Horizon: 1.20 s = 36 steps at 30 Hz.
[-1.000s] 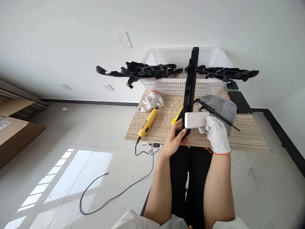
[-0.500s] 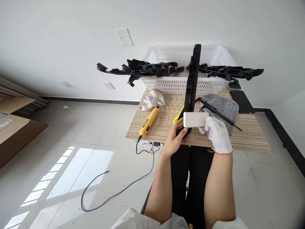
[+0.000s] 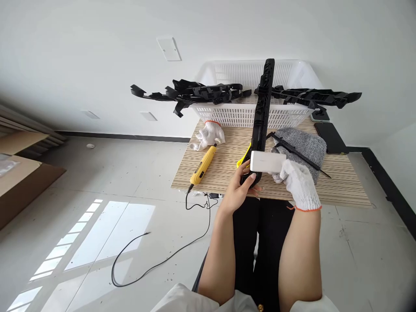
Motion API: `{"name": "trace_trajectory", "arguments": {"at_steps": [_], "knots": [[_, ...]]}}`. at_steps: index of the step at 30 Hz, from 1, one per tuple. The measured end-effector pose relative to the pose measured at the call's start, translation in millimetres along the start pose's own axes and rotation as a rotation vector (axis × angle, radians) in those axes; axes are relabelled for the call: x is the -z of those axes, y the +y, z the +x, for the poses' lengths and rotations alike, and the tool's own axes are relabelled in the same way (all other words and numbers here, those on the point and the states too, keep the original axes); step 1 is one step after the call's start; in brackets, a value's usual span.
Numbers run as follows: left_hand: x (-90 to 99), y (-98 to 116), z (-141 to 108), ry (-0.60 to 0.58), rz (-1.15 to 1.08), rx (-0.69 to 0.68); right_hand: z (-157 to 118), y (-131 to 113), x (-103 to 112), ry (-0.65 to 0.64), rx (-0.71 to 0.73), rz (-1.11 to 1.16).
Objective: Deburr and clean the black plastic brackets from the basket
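Observation:
My left hand (image 3: 238, 190), bare, grips the near end of a long black plastic trim piece (image 3: 261, 117). This piece points away from me, and its far end reaches over the white basket. In my right hand (image 3: 297, 180), which wears a white knitted glove with an orange edge, is a white rectangular block (image 3: 267, 162). The block lies across the near part of the trim piece, just above my left fingers; whether it touches the plastic I cannot tell. Something yellow (image 3: 242, 161), partly hidden, sits beside my left fingers.
A white slatted basket (image 3: 234, 116) at the back carries more black plastic pieces (image 3: 208, 93). On the table (image 3: 227, 151) are a yellow corded rotary tool (image 3: 203, 164), a spare glove (image 3: 211, 134), a grey cloth (image 3: 316, 147) with a black caliper (image 3: 299, 154) on it, and a dark phone (image 3: 329, 138).
My right hand and the white block have shifted very slightly to the right, with the wrist swung outward. My left hand keeps its grip on the trim piece.

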<state>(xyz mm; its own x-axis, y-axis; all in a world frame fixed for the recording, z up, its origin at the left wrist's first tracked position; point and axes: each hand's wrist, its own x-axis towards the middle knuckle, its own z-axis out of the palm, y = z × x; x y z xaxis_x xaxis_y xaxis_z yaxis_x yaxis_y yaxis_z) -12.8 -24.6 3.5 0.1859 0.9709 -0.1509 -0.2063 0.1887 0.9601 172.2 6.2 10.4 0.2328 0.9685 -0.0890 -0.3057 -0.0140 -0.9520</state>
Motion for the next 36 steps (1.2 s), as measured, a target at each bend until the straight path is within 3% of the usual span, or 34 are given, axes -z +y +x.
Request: {"name": "trace_trajectory", "arguments": {"at_steps": [4, 10, 16, 22, 26, 36], "knots": [[-0.7, 3, -1, 0.013, 0.002, 0.005, -4, -7, 2, 0.081, 0.084, 0.027], [-1.3, 0, -1, 0.013, -0.022, -0.043, -10, -15, -9, 0.077, 0.202, 0.064], [2.2, -7, -1, -0.048, 0.051, -0.115, -3, -10, -6, 0.164, 0.219, 0.212], [3.3, -3, 0, 0.015, 0.291, -0.211, -4, -11, 0, 0.163, 0.238, 0.233], [0.9, -3, 3, 0.003, 0.288, -0.225, -1, -9, 0, 0.125, 0.252, 0.251], [-9.0, -7, 4, -0.003, 0.259, -0.263, 2, -9, -1, 0.182, 0.259, 0.298]]}}
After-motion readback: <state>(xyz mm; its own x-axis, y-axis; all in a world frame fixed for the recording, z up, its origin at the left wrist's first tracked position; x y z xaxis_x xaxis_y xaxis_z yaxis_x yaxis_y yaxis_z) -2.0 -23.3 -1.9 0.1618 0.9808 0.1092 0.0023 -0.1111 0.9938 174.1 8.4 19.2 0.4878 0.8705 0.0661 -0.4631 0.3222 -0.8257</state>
